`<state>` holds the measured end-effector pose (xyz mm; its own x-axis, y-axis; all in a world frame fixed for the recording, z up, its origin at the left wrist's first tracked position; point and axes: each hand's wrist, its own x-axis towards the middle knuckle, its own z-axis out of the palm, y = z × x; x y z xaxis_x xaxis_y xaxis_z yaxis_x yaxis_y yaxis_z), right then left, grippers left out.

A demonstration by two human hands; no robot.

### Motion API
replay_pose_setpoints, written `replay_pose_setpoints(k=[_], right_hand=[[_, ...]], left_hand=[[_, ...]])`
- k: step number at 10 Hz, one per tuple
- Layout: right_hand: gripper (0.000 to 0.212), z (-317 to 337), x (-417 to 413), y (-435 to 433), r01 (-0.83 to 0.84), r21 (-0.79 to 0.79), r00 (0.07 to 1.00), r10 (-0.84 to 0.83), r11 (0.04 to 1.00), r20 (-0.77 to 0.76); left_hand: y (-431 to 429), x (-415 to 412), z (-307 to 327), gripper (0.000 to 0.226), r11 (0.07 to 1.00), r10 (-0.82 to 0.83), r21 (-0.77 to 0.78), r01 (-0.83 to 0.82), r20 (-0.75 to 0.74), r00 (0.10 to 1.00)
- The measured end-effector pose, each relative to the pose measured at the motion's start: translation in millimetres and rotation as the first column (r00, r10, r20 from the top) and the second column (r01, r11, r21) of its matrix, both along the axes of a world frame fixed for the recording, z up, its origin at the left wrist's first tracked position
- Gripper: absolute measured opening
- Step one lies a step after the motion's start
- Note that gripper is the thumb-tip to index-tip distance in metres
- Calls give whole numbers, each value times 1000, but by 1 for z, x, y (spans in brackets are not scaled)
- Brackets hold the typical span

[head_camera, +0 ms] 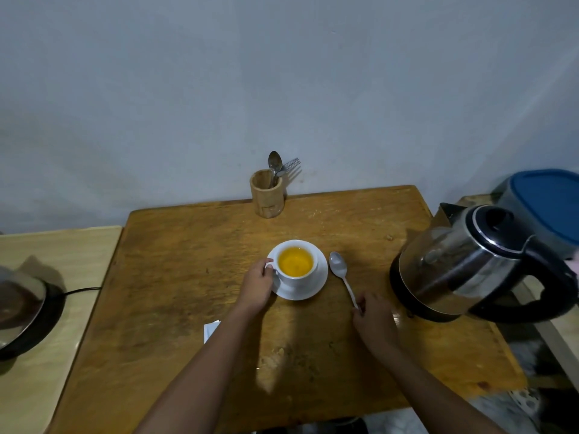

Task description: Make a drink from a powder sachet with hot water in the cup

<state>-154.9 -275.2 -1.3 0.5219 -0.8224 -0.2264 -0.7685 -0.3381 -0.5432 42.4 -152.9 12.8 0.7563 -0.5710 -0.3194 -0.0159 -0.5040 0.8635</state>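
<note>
Kettle (pixel 476 264) crowds the right; table (pixel 188 261) left of cup (pixel 296 264) (saucered) lies open.

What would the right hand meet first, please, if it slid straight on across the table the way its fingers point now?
Probably the spoon: the right hand already pinches its handle end, and the fingers point up along it toward the bowl.

I see dim, soft light; glare on the steel electric kettle (pixel 463 264) at three o'clock, edges bowed.

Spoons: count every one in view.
2. One metal spoon lies on the wooden table right of the white cup; another stands in the wooden holder. More may be hidden inside.
</note>
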Motion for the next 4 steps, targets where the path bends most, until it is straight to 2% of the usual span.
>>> replay_pose_setpoints(k=[1,2,3,4], right_hand=[[10,0,4,1,-9,12,1000,9,1000,-20],[3,-1,5,0,-25,31,999,27,999,-44],[9,-2,5,1,-69,-60,994,63,996,-85],[21,-5,0,1,-104,-183,989,82,978,-121]], left_hand=[[-2,0,-3,31,999,5,36,-8,71,997],[-1,-7,2,34,996,33,80,-45,146,989],[6,-19,2,41,987,154,16,-161,226,962],[23,-37,-8,35,982,162,40,-186,337,928]])
